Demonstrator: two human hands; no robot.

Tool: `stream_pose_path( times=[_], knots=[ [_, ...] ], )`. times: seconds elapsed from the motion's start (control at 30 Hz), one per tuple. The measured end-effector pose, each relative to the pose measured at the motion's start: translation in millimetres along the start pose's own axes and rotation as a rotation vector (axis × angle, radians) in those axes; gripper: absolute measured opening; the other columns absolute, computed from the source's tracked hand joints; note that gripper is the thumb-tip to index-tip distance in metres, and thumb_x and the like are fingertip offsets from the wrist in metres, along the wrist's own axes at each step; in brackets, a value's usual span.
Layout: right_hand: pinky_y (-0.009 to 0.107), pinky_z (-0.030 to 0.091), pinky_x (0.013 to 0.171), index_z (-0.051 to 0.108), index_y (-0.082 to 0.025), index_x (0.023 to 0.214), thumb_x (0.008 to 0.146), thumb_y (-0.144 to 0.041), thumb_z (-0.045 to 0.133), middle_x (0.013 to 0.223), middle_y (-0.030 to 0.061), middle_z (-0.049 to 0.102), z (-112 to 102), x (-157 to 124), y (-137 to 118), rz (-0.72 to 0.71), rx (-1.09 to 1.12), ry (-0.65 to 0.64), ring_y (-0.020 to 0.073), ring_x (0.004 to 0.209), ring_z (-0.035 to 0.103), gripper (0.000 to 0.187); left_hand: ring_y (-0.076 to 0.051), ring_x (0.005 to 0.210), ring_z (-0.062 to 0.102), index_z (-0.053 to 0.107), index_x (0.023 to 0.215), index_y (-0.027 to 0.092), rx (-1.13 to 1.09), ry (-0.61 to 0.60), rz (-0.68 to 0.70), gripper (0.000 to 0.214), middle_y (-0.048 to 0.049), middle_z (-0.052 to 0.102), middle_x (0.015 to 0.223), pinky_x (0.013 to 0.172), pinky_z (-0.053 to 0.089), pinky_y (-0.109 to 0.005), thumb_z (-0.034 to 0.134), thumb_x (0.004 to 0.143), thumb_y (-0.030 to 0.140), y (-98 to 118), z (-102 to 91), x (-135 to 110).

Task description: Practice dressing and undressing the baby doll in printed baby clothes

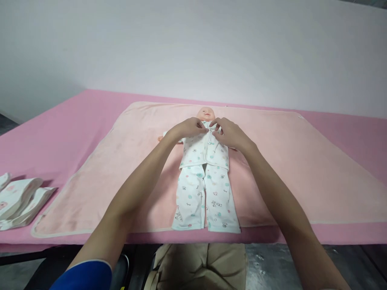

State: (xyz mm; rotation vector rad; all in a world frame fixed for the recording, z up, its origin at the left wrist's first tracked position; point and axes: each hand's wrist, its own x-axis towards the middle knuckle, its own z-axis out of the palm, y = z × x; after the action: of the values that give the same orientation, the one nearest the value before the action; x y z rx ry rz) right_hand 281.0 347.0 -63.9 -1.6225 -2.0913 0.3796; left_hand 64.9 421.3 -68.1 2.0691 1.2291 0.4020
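A baby doll (207, 112) lies on its back, dressed in a white printed shirt (195, 153) and matching trousers (190, 199). The shirt has a front opening down the middle, with a button visible on the chest. At the upper chest, just below the doll's chin, my left hand (192, 127) pinches the shirt's front edge. Opposite it, my right hand (228, 132) has thumb and fingertips closed on the other side of the same opening. The fingertips of both hands nearly meet. One doll hand (160, 138) sticks out of its sleeve on the left.
Under the doll spreads a light pink blanket (290, 173) on a pink-covered table (69, 125). Folded white printed cloths (24, 201) lie at the table's left front. A pale wall (193, 48) rises behind. My legs in beige trousers (202, 266) are below the front edge.
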Motion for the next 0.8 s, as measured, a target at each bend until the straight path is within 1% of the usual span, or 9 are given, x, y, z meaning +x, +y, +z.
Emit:
stream_pose_path(
  times=[0.03,0.1,0.2,0.3,0.4,0.5,0.6,0.7,0.8],
  knots=[
    [0.037,0.051,0.082,0.072,-0.024,0.123,0.096,-0.022,0.066,0.118,0.0090,0.070,2,9,9,0.007,0.026,-0.045,0.0225,0.094,0.066,0.027,-0.023,0.088,0.069,0.074,0.090,0.021,-0.017,-0.032,-0.007,0.027,-0.0071,0.077,0.099,0.072,0.044,-0.032,0.078,0.088,0.048,-2,-0.3,4],
    [0.036,0.052,0.081,0.072,-0.024,0.119,0.094,-0.023,0.068,0.117,0.0085,0.070,8,21,26,0.006,0.121,-0.112,0.0218,0.093,0.063,0.026,-0.021,0.087,0.068,0.077,0.093,0.022,-0.063,-0.039,-0.005,0.028,-0.0059,0.076,0.099,0.072,0.045,-0.031,0.079,0.086,0.049,-6,1.0,8],
    [0.035,0.050,0.079,0.069,-0.023,0.113,0.093,-0.028,0.070,0.113,0.0062,0.071,18,25,41,-0.034,0.248,-0.076,0.0200,0.088,0.059,0.020,-0.020,0.087,0.067,0.077,0.103,0.023,-0.095,-0.023,0.026,0.030,-0.0049,0.075,0.103,0.072,0.046,-0.029,0.080,0.084,0.045,-9,3.8,10],
    [0.034,0.048,0.078,0.066,-0.023,0.106,0.095,-0.036,0.071,0.105,0.0034,0.070,26,23,45,-0.093,0.344,0.007,0.0178,0.083,0.057,0.018,-0.019,0.086,0.065,0.077,0.107,0.023,-0.094,-0.030,0.046,0.030,-0.0043,0.073,0.103,0.073,0.046,-0.029,0.079,0.082,0.039,-7,3.7,10],
    [0.033,0.046,0.076,0.064,-0.023,0.104,0.095,-0.042,0.073,0.103,0.0018,0.069,32,22,45,-0.115,0.426,0.051,0.0152,0.077,0.053,0.023,-0.019,0.085,0.063,0.080,0.101,0.022,-0.080,-0.054,0.036,0.023,-0.0039,0.072,0.098,0.073,0.044,-0.029,0.076,0.082,0.036,-5,0.1,11],
    [0.032,0.046,0.075,0.065,-0.024,0.107,0.091,-0.048,0.080,0.106,0.0012,0.071,40,23,50,-0.065,0.522,0.063,0.0136,0.075,0.052,0.033,-0.019,0.084,0.061,0.083,0.098,0.022,-0.078,-0.093,0.032,0.024,-0.0036,0.072,0.094,0.072,0.042,-0.030,0.077,0.082,0.039,-7,-5.0,14],
    [0.031,0.048,0.075,0.064,-0.024,0.102,0.080,-0.047,0.092,0.103,0.0009,0.074,46,25,55,0.029,0.672,0.095,0.0125,0.073,0.053,0.043,-0.018,0.081,0.058,0.084,0.098,0.023,-0.106,-0.110,0.012,0.025,-0.0032,0.070,0.091,0.070,0.041,-0.030,0.078,0.082,0.041,-10,-8.6,15],
    [0.031,0.049,0.073,0.072,-0.023,0.095,0.073,-0.047,0.097,0.094,0.0009,0.075,48,25,56,0.074,0.722,0.105,0.0127,0.071,0.053,0.041,-0.017,0.077,0.056,0.083,0.095,0.022,-0.146,-0.110,0.007,0.025,-0.0031,0.068,0.087,0.068,0.041,-0.030,0.079,0.083,0.044,-11,-8.7,14],
    [0.033,0.051,0.073,0.082,-0.025,0.096,0.076,-0.050,0.095,0.089,0.0016,0.076,46,23,52,0.070,0.646,0.123,0.0156,0.074,0.058,0.035,-0.018,0.077,0.058,0.082,0.094,0.023,-0.142,-0.108,0.032,0.027,-0.0038,0.069,0.088,0.067,0.040,-0.030,0.079,0.084,0.047,-10,-6.5,12]
  ],
)
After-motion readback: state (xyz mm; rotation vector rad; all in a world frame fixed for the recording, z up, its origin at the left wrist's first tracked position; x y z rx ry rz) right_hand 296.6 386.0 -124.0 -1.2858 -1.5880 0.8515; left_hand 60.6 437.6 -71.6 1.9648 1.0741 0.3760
